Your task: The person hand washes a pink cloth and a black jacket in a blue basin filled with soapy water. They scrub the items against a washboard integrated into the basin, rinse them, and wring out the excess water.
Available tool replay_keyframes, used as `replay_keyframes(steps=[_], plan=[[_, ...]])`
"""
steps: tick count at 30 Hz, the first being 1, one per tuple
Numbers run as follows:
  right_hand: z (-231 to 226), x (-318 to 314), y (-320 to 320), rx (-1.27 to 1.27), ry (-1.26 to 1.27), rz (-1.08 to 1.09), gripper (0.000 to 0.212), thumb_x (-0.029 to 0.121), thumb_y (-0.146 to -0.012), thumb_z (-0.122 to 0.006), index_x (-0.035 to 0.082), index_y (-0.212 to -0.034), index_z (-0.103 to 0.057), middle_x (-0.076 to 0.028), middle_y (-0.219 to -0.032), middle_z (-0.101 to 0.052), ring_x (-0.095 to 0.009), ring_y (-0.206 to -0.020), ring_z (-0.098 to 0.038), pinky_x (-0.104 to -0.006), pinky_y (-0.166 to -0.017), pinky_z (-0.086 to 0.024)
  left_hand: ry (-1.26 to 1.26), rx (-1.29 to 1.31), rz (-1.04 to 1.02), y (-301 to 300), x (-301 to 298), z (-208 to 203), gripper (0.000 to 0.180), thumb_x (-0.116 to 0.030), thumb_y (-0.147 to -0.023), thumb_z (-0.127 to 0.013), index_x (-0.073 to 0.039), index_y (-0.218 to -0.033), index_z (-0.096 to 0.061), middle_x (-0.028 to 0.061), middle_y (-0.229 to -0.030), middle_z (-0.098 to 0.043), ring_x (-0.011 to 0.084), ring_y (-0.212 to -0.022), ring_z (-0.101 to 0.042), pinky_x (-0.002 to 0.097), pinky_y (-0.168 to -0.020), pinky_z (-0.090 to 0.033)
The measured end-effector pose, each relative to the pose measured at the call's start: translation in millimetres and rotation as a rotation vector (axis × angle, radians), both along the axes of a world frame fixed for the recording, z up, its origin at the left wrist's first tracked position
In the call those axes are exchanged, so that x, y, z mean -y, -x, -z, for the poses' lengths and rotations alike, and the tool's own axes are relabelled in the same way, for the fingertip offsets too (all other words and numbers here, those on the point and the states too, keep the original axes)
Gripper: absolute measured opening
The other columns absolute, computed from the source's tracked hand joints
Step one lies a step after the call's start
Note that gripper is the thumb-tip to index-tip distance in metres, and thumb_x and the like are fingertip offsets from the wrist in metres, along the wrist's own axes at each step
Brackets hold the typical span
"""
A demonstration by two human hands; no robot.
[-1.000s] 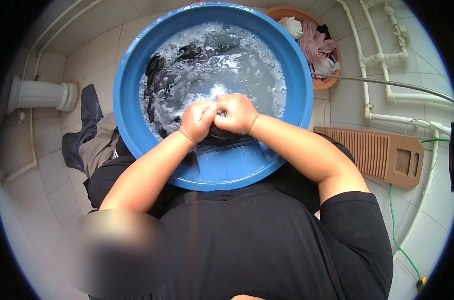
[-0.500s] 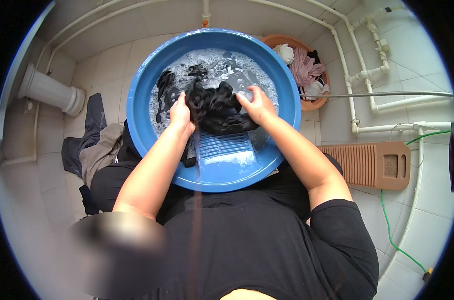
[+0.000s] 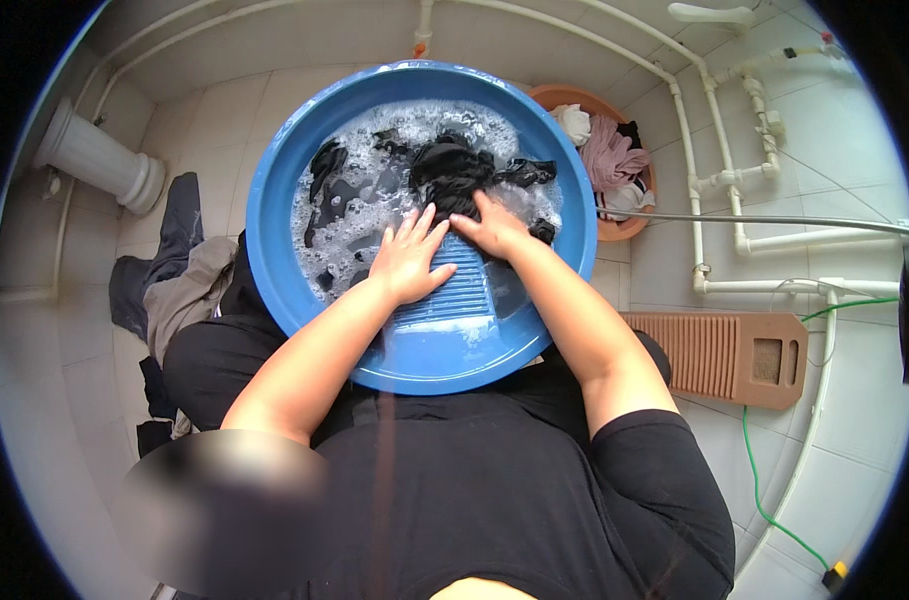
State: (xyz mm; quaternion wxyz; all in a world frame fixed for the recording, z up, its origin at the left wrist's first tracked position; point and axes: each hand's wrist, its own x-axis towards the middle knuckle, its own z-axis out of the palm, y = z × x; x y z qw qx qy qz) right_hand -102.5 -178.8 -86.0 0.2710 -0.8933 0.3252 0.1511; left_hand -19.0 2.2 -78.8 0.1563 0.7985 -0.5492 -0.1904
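Observation:
A black garment lies bunched and wet at the top of the blue ribbed washboard, inside a large blue basin of foamy water. My left hand rests on the ridges with its fingers spread, its fingertips by the garment's lower edge. Against the garment's lower right side presses my right hand; thumb and forefinger show apart, while its other fingers are partly hidden and blurred. More dark cloth floats in the suds at the left, and another black piece trails at the right.
Behind the basin at the right stands an orange-brown tub of pink, white and black clothes. A brown washboard lies right of my knee. Grey and dark clothes are heaped at the left. White pipes and a thin hose run along the wall.
The black garment, held up between both hands before, now lies lower and farther right on the washboard. My left hand has come down and inward onto the ridges; my right hand has shifted slightly inward.

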Motion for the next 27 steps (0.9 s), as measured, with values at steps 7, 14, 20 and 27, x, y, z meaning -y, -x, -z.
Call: replay_keyframes(steps=[7, 14, 20, 27], plan=[[44.4, 30.9, -33.6, -0.266, 0.193, 0.068, 0.038, 0.037, -0.083, -0.052, 0.010, -0.106, -0.064, -0.013, -0.112, -0.061, -0.027, -0.109, -0.056, -0.0405, -0.095, -0.039, -0.126, 0.057, 0.049, -1.0, 3.8, -4.5, 0.066, -0.051, -0.083, -0.048, -0.015, -0.137, -0.035, 0.0141, -0.147, -0.020, 0.0329, -0.136, -0.017, 0.0514, -0.108, -0.014], [20.6, 16.5, -21.3, -0.364, 0.416, -0.404, 0.037, 0.030, -0.086, -0.047, 0.011, -0.113, -0.062, -0.012, -0.119, -0.058, -0.028, -0.110, -0.056, -0.0406, -0.090, -0.045, -0.099, -0.008, 0.009, -3.9, -0.1, -7.6, 0.066, -0.050, -0.081, -0.051, -0.013, -0.134, -0.038, 0.0151, -0.142, -0.031, 0.0319, -0.134, -0.024, 0.0489, -0.108, -0.018], [-33.5, 27.1, -10.0, 0.438, -0.620, 0.408, 0.033, 0.005, -0.072, -0.050, -0.002, -0.102, -0.062, -0.006, -0.087, -0.063, -0.013, -0.079, -0.057, -0.0267, -0.074, -0.046, 0.143, -0.218, -0.154, -12.4, 5.0, 2.5, 0.072, -0.040, -0.074, -0.065, -0.009, -0.132, -0.038, 0.0180, -0.135, -0.039, 0.0331, -0.128, -0.033, 0.0476, -0.103, -0.026], [-147.9, -20.2, 4.6, 0.789, -1.004, 0.132, 0.029, 0.000, -0.071, -0.047, -0.001, -0.097, -0.060, -0.003, -0.089, -0.062, -0.010, -0.082, -0.056, -0.0249, -0.080, -0.043, 0.555, -0.333, -0.104, -49.3, 43.3, -8.6, 0.073, -0.014, -0.063, -0.076, -0.005, -0.126, -0.042, 0.0190, -0.114, -0.053, 0.0355, -0.109, -0.050, 0.0378, -0.093, -0.042]])
